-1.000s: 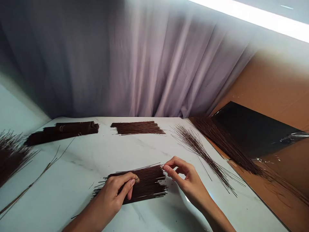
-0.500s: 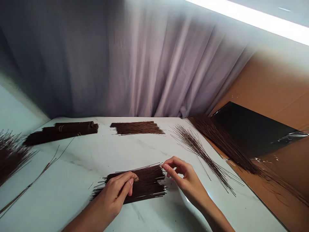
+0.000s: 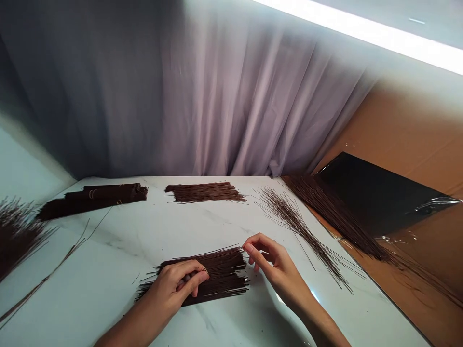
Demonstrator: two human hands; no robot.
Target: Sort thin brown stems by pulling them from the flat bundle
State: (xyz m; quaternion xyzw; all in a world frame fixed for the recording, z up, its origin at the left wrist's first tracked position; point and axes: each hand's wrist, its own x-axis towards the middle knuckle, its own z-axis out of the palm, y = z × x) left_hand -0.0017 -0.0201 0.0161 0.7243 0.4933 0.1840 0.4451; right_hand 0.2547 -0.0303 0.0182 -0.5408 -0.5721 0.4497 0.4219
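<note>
A flat pile of thin dark brown sticks (image 3: 224, 274) lies before me on the white marbled table. My left hand (image 3: 181, 284) rests over the pile's left half, thumb and index finger pinched together. Whatever sits between those fingertips is too small to make out. At the pile's upper right corner, my right hand (image 3: 269, 258) pinches with thumb and index finger at the end of a thin brown stick (image 3: 220, 250). Its other fingers are curled. Part of the pile is hidden beneath my left hand.
Tied dark bundles (image 3: 104, 193) lie at the back left, a loose stick pile (image 3: 206, 192) at the back middle. Fanned-out strands (image 3: 304, 231) and a long bundle (image 3: 340, 221) are on the right. More strands (image 3: 18, 236) lie left. A grey curtain (image 3: 217, 96) hangs behind.
My left thumb has slid slightly forward against the index fingertip. My right hand stays almost where it was, at the corner of the pile. The piles have not moved.
</note>
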